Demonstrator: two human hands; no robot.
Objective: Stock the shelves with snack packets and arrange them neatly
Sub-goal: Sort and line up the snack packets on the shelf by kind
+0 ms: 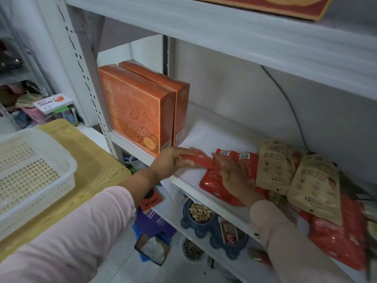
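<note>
The left hand point(173, 163) reaches onto the middle shelf point(216, 131) and pinches the near end of a red snack packet point(201, 161), thumb on top and fingers curled under it; that packet is blurred, and whether it is separate from the ones beside it or only a raised edge cannot be told; the right hand point(232, 177) lies flat with its fingers straight and slightly spread, pressing down on the flat red packets point(212, 185) at the shelf's front edge, gripping nothing; just to the right of that hand a tan pouch point(275, 166) and a second tan pouch point(316, 190) lie side by side, touching, on top of more red packets point(336, 240) that spread toward the right border; at the shelf's left end two orange boxes point(140, 111) stand upright, pressed against each other, close to the left hand; a dark cable point(289, 103) runs down the back wall behind the pouches; a red-and-tan carton point(285, 7) sits on the shelf above, cut off by the top edge; to the left of the shelving a white perforated basket point(34, 170) rests on a pale wooden tabletop point(95, 166); on the shelf below, a blue bowl point(187, 223) holds pale nuts; both forearms wear pale pink sleeves point(81, 231).
</note>
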